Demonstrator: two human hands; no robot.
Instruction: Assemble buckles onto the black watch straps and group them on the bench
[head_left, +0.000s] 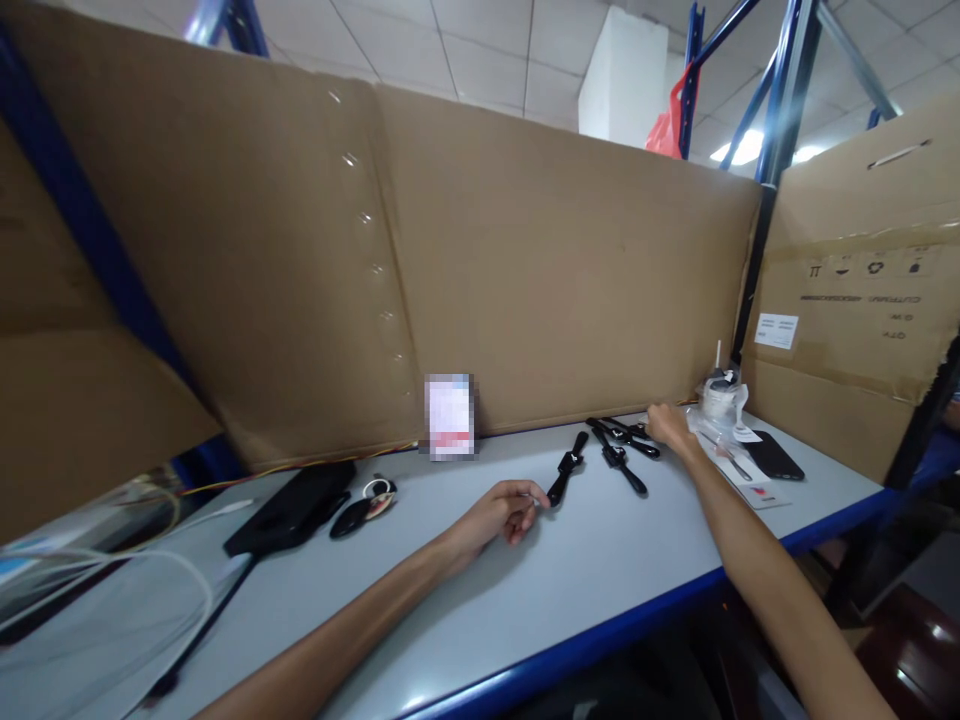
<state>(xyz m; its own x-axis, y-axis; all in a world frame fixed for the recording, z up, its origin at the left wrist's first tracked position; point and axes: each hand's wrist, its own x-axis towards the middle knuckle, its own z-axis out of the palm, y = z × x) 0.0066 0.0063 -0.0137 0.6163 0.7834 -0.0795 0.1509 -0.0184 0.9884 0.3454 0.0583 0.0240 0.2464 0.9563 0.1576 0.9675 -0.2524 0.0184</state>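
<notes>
My left hand (511, 510) rests low over the grey tabletop with its fingers loosely bent and the index finger apart from the rest. That fingertip meets the near handle end of a black spokeshave (570, 463). To the right lies a second spokeshave (615, 456), slanting the other way. Behind it, further spokeshaves (631, 436) overlap, so their outlines are partly hidden. My right hand (670, 424) is beside that overlapping group at the back of the table, its fingers closed together; what they hold, if anything, is hidden.
A phone (775, 456), a printed card (761, 494) and a plastic-wrapped cup (721, 400) lie right. At left are a black box-shaped device (292, 508), keys (366, 508) and white cables (187, 565). A blurred card (449, 417) leans on the cardboard wall (555, 270).
</notes>
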